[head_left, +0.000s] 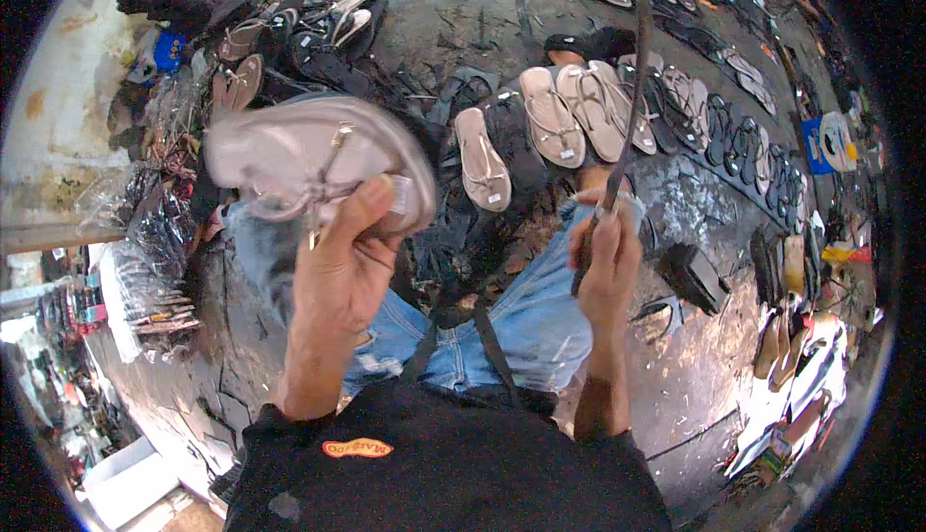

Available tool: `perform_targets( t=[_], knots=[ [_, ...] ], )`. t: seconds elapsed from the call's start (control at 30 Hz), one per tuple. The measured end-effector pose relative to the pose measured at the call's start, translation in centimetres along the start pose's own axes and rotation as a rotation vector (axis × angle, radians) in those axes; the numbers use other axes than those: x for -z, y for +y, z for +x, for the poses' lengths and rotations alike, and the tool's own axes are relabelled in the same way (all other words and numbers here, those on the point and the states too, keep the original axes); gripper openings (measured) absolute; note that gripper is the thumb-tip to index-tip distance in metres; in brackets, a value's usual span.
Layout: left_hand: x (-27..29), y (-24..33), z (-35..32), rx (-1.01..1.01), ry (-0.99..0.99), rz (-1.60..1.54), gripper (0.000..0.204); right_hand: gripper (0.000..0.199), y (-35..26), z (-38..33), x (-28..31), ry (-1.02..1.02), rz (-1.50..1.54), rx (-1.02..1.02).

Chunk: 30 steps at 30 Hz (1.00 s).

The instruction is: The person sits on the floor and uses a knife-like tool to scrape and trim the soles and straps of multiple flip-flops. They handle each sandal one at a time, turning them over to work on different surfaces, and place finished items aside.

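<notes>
My left hand (pixel 345 276) is closed on the heel end of a beige thong sandal (pixel 265 151), thumb on top of its insole. The sandal is held up in front of me, smeared a little by motion, with thin straps and a small metal trim. My right hand (pixel 610 257) is wrapped round a long, thin, dark strip (pixel 632 117) that rises to the top of the view; whether it is stiff or soft I cannot tell. Past my knees lie a single beige sandal (pixel 481 161) and a group of beige thong sandals (pixel 552 119).
Rows of dark sandals (pixel 738 141) run along the floor at the right. A black block (pixel 693 279) lies beside my right knee. More sandals (pixel 352 16) are heaped at the far left, and plastic-wrapped goods (pixel 154 233) stand on the left. The floor (pixel 453 11) is dark and stained.
</notes>
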<state>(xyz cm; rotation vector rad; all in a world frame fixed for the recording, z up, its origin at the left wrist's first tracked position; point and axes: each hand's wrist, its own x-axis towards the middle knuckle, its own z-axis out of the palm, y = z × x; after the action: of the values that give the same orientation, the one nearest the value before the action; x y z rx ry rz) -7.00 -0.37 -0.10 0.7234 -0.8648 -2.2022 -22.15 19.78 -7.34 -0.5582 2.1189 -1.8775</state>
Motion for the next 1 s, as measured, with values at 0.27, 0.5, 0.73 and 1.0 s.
perform_targets(
  t=[0.27, 0.5, 0.73, 1.0],
  knots=[
    [-1.5, -3.4, -1.8, 0.145, 0.049, -0.146, 0.025, 0.041, 1.2, -15.4, 3.2, -0.402, -0.218, -0.183],
    [2.3, -5.3, -3.4, 0.243, 0.053, 0.031, 0.028, 0.04, 2.8, -9.7, 2.1, -0.414, -0.419, -0.08],
    [5.0, -5.8, -4.9, 0.37, 0.041, 0.221, 0.05, 0.03, -1.3, -3.1, -1.4, -0.595, -0.361, -0.074],
    [6.1, -5.5, -8.8, 0.205, 0.207, 0.211, 0.033, 0.026, -1.9, -5.2, -6.5, -0.59, -0.113, -0.11]
  ],
)
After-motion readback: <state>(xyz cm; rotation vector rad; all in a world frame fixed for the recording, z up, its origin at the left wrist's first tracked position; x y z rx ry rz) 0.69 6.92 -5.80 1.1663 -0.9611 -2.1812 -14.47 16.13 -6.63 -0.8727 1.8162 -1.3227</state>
